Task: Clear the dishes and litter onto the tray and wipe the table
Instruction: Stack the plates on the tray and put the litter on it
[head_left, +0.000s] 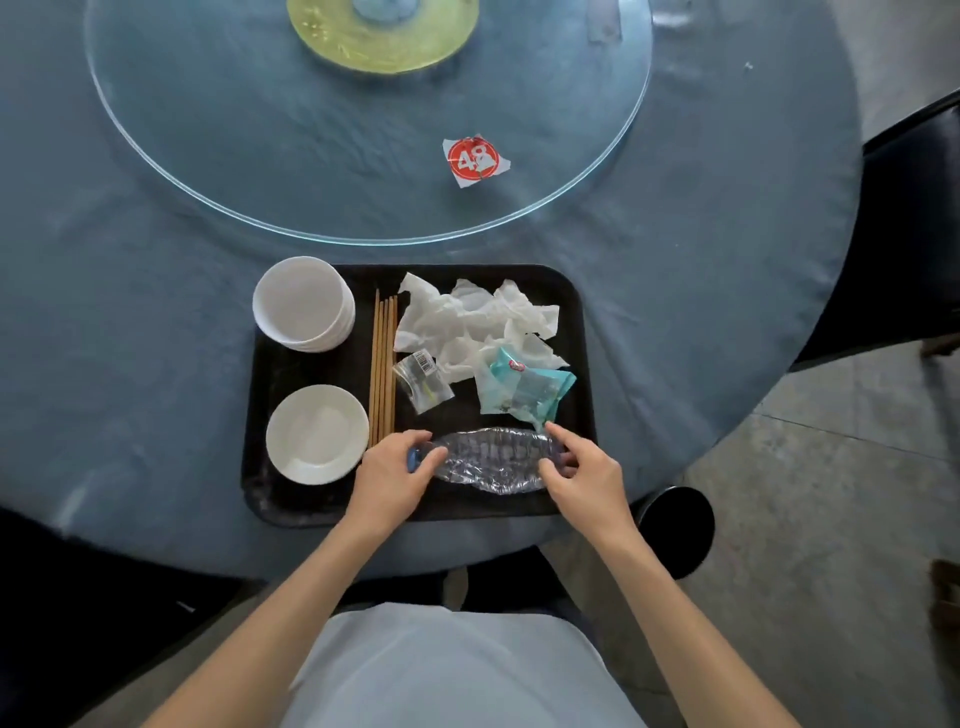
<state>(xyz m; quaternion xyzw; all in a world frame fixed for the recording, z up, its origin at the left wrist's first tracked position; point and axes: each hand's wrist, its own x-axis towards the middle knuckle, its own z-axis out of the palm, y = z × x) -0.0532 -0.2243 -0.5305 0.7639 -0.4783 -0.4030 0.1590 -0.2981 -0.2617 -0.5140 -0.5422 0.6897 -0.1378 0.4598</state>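
Observation:
A black tray (291, 506) sits on the blue tablecloth near the table's front edge. On it are stacked white bowls (304, 306), a white saucer (316, 434), wooden chopsticks (383, 364), crumpled white napkins (467, 325), a clear small wrapper (422, 382) and a teal snack wrapper (524, 389). A crushed clear plastic bottle (493, 460) lies across the tray's front. My left hand (392, 478) grips its blue-capped end. My right hand (584, 470) holds its other end.
A glass turntable (363, 171) covers the table's middle, with a red and white "48" sticker (475, 161) on it and a yellow-green disc (384, 41) at its centre. Dark chairs (904, 234) stand at the right; a black stool (680, 530) stands below the table edge.

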